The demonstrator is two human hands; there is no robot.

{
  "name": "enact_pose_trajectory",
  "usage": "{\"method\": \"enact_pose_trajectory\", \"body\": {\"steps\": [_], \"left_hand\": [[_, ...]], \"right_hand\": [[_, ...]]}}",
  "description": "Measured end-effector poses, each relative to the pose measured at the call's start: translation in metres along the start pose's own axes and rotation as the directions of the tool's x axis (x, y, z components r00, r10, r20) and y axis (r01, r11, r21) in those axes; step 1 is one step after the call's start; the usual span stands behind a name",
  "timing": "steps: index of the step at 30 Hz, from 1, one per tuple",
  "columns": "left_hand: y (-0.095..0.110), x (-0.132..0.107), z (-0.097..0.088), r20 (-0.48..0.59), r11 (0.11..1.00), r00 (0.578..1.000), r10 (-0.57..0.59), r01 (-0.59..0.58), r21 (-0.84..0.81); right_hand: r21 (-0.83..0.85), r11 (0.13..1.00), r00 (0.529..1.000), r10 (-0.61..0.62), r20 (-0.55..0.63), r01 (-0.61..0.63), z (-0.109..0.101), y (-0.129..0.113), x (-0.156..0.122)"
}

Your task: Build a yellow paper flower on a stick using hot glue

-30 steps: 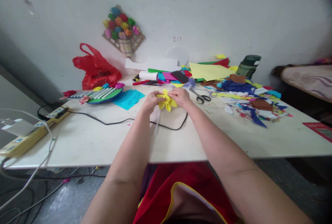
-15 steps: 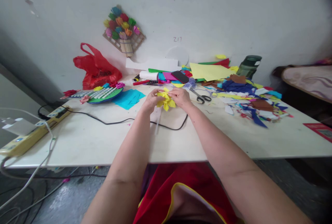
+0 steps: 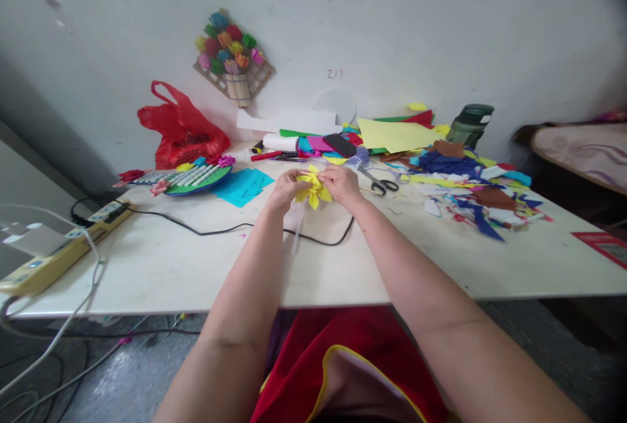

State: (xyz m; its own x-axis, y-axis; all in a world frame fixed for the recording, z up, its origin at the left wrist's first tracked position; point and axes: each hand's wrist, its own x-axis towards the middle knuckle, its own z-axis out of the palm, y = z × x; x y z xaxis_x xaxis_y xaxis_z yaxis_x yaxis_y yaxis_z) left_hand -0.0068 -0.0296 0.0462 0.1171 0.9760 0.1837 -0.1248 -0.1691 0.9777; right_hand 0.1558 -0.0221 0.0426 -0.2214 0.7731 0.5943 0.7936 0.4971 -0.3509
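Note:
Over the middle of the white table (image 3: pixel 161 266), a yellow paper flower (image 3: pixel 314 193) with pointed petals is pinched between my two hands. My left hand (image 3: pixel 285 189) grips its left side, thumb toward the centre. On the other side, the fingers of my right hand (image 3: pixel 343 185) close on its upper right petals. A pale translucent stick (image 3: pixel 296 234) extends below the flower toward me; whether it joins the flower I cannot tell. Black-handled scissors (image 3: pixel 381 186) lie just right of my right hand.
Blue paper sheets (image 3: pixel 243 187) and a green board with white rolls (image 3: pixel 198 180) lie left. A black cable (image 3: pixel 196 232) crosses the table from a power strip (image 3: pixel 63 256). Paper scraps (image 3: pixel 470 191), a green bottle (image 3: pixel 470 126) and a red plastic bag (image 3: pixel 183 132) stand farther back.
Both hands stay in place around the yellow paper flower. Only a very slight shift of the fingers and petals shows.

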Motion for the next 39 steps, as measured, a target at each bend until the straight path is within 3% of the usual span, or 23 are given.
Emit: {"method": "enact_pose_trajectory", "body": {"steps": [9,20,25,30,39], "left_hand": [[-0.002,0.002,-0.002,-0.034,0.998,0.999,-0.037,0.036,-0.048],[-0.003,0.002,-0.004,0.000,0.988,0.996,-0.086,0.085,-0.130],[-0.001,0.002,-0.003,-0.019,0.982,0.995,-0.099,0.095,-0.163],[0.001,0.004,-0.001,-0.077,0.962,0.980,-0.185,0.164,-0.220],[-0.007,0.004,-0.006,-0.020,0.984,0.992,-0.125,0.122,-0.130]], "right_hand": [[-0.111,0.990,0.996,-0.089,-0.007,0.087,0.001,0.000,-0.001],[-0.177,0.973,0.988,-0.147,0.034,0.151,-0.008,-0.011,-0.005],[-0.163,0.979,0.992,-0.117,0.037,0.121,-0.005,-0.010,-0.004],[-0.091,0.993,0.997,-0.081,-0.006,0.080,0.002,-0.005,-0.002],[-0.086,0.995,0.998,-0.057,0.022,0.058,0.002,-0.007,-0.005]]}}
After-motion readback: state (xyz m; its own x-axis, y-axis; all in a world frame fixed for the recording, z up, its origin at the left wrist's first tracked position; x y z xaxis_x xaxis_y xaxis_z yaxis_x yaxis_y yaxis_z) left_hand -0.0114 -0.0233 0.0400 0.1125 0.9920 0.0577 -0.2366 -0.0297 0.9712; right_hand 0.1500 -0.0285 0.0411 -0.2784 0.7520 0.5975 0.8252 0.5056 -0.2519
